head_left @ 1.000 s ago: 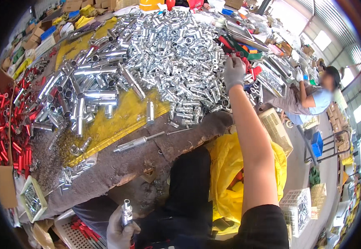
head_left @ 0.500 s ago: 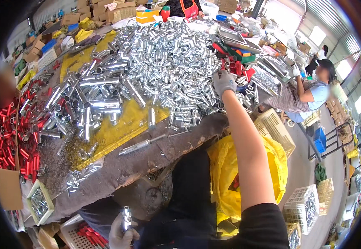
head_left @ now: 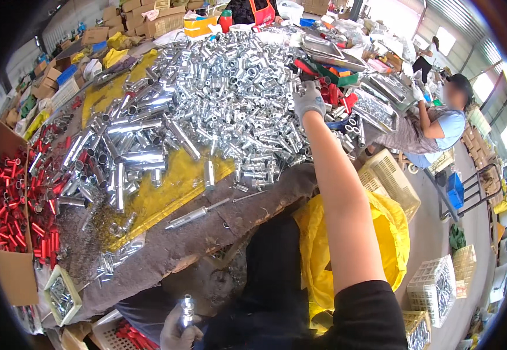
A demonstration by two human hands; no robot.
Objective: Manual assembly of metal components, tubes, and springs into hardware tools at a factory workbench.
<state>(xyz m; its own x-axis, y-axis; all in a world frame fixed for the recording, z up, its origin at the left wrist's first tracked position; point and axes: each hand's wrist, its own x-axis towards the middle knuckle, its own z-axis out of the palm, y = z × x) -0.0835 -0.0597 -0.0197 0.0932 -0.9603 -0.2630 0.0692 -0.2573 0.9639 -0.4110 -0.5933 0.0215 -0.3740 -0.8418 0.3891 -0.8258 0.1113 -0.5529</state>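
Observation:
My left hand (head_left: 174,332), in a pale work glove, is low near my lap and closed round a shiny metal fitting (head_left: 187,312) that stands upright with its narrow end up. My right arm stretches forward across the bench. At its end my gloved right hand (head_left: 310,104) reaches the right edge of a large heap of silvery metal fittings (head_left: 236,81), beside some red parts (head_left: 332,93). Its fingers look apart and point away from me; their tips are partly lost among the fittings, and I make out nothing held in them.
Larger metal tubes (head_left: 142,125) and a rod-like tool (head_left: 195,216) lie on the bench. Red sleeves fill a cardboard box (head_left: 11,274) at left. A yellow bag (head_left: 390,239) hangs below my right arm. Crates (head_left: 428,291) stand at right, where another person (head_left: 440,125) sits.
My right hand has moved slightly farther away and to the left, along the heap's edge. My left hand still holds the fitting, and the whole view has shifted a little.

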